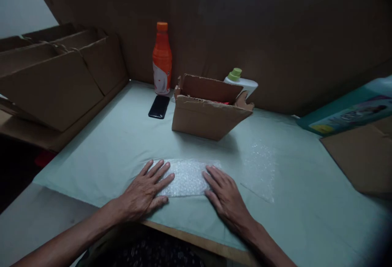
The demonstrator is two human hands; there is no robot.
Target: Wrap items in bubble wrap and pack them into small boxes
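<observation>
Both hands flat on the table (101,144), palms down, fingers spread, nothing gripped. Left hand (144,191) presses the left end of a bubble wrap piece (185,177); right hand (225,195) presses its right end. Wrap lies flat on the pale green cover, near the front edge, between the two hands and under their fingertips.

A second bubble wrap sheet (260,169) lies flat just right of the right hand, apart from the first piece; hard to see against the cover.

Behind the wrap, mid-table: an open cardboard box (208,116), flaps up, something red inside, can't tell what. White bottle (241,83) with green cap lies behind the box, partly hidden by it. Orange bottle (162,61) stands upright at the back, left of the box. Black phone (159,106) lies flat just in front of the orange bottle, beside the box's left side.

Left edge: stack of cardboard boxes (58,71). Right edge: flat cardboard (364,156) and a teal printed package (349,114) behind it. Brown cardboard wall (275,34) across the back.
</observation>
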